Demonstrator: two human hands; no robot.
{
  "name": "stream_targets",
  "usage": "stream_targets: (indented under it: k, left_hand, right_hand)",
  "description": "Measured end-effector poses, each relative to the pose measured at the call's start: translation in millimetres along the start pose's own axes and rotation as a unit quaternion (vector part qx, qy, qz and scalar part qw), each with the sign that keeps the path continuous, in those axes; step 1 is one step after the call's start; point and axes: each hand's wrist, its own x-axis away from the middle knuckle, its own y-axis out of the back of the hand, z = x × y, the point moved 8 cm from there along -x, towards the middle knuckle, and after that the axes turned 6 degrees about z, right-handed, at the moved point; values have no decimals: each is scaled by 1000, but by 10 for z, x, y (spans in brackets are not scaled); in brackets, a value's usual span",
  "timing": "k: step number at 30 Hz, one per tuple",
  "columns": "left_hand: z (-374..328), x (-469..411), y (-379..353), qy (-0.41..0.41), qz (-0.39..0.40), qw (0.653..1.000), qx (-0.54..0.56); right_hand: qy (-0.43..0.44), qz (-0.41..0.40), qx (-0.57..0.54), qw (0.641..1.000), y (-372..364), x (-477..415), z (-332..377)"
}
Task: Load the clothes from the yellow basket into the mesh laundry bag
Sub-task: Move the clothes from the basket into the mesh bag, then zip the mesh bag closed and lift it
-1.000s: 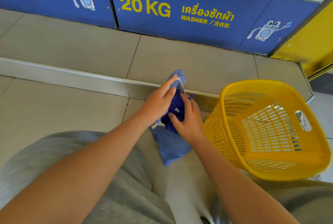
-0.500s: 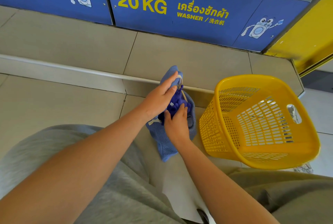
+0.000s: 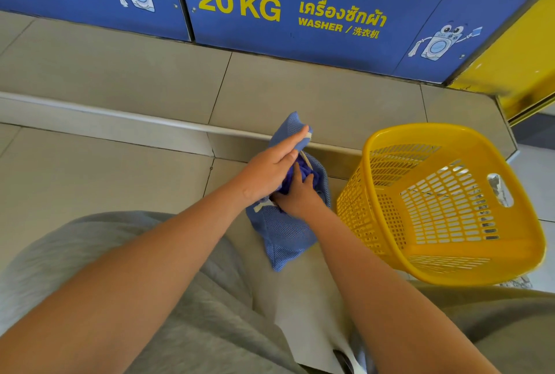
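The blue mesh laundry bag (image 3: 285, 238) stands on the tiled floor between my knees and the step. My left hand (image 3: 270, 169) holds the bag's upper rim up, fingers stretched along the flap. My right hand (image 3: 295, 196) is sunk into the bag's mouth, its fingers curled on a dark blue garment (image 3: 309, 176) that is partly inside. The yellow basket (image 3: 390, 139) sits just right of the bag, tilted with its opening toward me, and no clothes show in it.
A raised tiled step with a metal edge (image 3: 150, 116) runs behind the bag. Blue washer panels (image 3: 300, 13) marked 20 KG line the back, with a yellow panel (image 3: 525, 58) at the right. My grey-clad knees (image 3: 150, 328) fill the foreground.
My right hand has pushed the dark blue garment deeper into the bag. My left hand has kept its hold on the rim. The basket has not moved.
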Motion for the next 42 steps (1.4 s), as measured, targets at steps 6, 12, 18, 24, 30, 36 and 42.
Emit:
stream_targets:
  k: [6, 12, 18, 24, 30, 36, 42]
  left_hand:
    - [-53, 43, 105, -23, -3, 1000, -11]
    - [-90, 180, 172, -21, -2, 1000, -17]
    - [-15, 313, 486, 72, -81, 961, -255]
    - [-118, 430, 482, 12, -74, 965, -251]
    - [-182, 603, 369, -18, -60, 972, -224]
    - [177, 504, 749, 110, -117, 944, -289]
    - [148, 430, 668, 117, -104, 930, -332]
  right_hand:
    - [10, -267, -219, 938, 908, 174, -114]
    - [-11, -206, 61, 977, 848, -88, 81]
    - [-77, -201, 261, 941, 944, -56, -67]
    - [18, -171, 209, 963, 762, -78, 261]
    - [-32, -181, 272, 944, 741, -175, 218]
    - [-77, 3, 298, 951, 719, -102, 153]
    - [-78, 51, 186, 978, 791, 24, 243]
